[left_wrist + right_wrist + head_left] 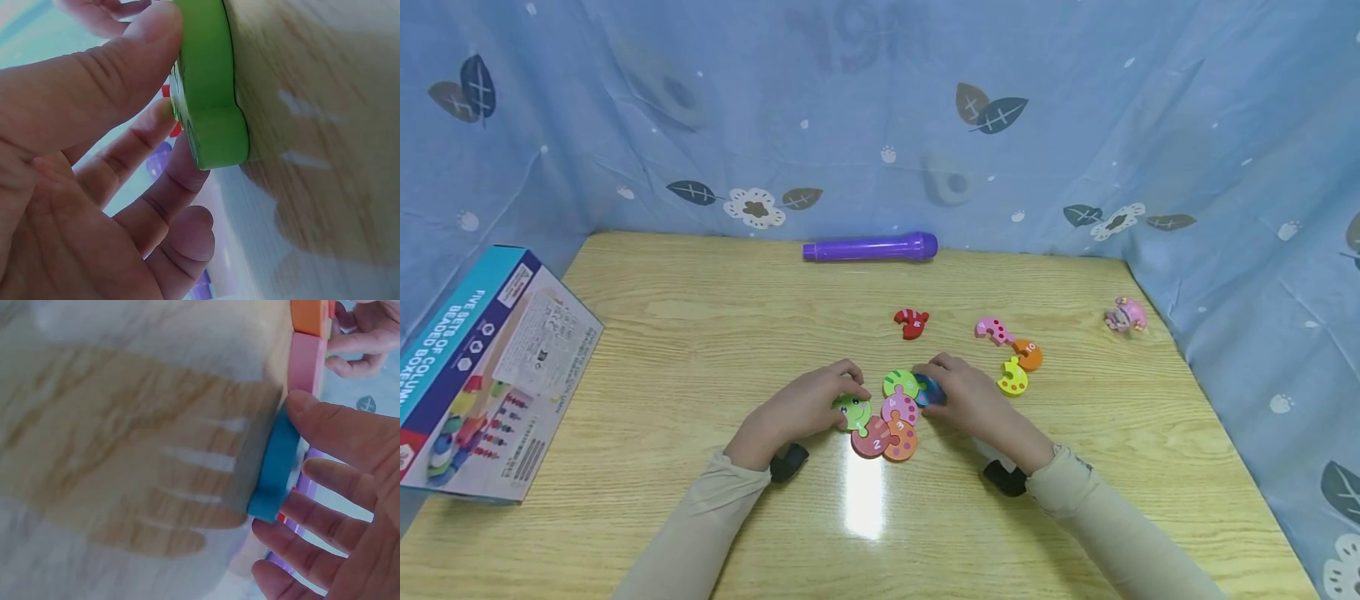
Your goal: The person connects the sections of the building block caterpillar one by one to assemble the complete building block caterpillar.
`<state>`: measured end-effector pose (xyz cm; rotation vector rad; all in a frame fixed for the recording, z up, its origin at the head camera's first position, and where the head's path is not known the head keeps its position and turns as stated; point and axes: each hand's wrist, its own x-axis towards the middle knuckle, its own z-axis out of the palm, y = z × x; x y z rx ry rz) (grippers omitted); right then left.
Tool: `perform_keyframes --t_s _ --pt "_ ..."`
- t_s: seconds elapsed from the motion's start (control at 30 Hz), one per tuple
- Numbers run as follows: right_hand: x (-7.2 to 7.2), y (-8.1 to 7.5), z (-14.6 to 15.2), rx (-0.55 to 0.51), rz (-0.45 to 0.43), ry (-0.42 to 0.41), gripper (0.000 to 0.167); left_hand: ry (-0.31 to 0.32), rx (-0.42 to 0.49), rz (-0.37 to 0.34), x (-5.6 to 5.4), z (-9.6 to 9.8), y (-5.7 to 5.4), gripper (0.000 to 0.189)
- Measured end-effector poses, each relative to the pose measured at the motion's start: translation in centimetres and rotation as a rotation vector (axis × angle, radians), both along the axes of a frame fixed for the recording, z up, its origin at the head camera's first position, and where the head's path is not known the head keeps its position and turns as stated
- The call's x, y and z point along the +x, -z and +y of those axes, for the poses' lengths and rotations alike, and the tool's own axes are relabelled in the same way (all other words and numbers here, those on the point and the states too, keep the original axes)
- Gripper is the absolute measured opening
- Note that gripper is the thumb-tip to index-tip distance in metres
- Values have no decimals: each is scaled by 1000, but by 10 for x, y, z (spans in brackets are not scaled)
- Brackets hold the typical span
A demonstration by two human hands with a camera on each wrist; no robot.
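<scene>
In the head view, a caterpillar puzzle lies at the middle of a wood-grained table [700, 317]. Its pieces are flat, glossy discs with round knobs. The left hand [808, 402] pinches the green face piece [854, 412] between thumb and fingers, little open; that piece's knob points toward the person and slightly right, at the brownish-red piece [870, 439]. From there the chain bends through the orange 3 piece [901, 442], then away from the person through the pink 4 piece [900, 408] to the striped green piece [897, 382]. The right hand [967, 393] holds the blue piece [931, 390] just right of it, so the long axis makes a curve rather than a straight line. The red piece [912, 323] lies alone beyond, nearer the smooth purple tube [872, 249].

In the left wrist view, the green face piece shows a thick, smooth rim and a blunt rounded knob; the thumb lies on its edge, the other fingers loosely bent.

In the right wrist view, the blue piece stands edge-on, its long side slanting, with the thumb at its upper end and fingertips near its lower end.
</scene>
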<state>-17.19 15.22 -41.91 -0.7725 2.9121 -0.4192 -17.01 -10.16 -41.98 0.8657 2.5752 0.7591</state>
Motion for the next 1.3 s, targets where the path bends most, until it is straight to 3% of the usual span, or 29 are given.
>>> perform_keyframes --t_s 0.4,0.63,0.77,1.3 --pt "2 -13 47 -81 45 116 53 -6 5 -3 2 -1 -1 40" --pt "5 -5 82 -67 28 260 56 -1 11 8 2 -1 0 40" --pt "6 -1 92 -40 35 303 58 1 16 8 2 -1 0 40" --pt "3 3 85 -47 15 266 48 -11 11 -7 0 -1 1 39"
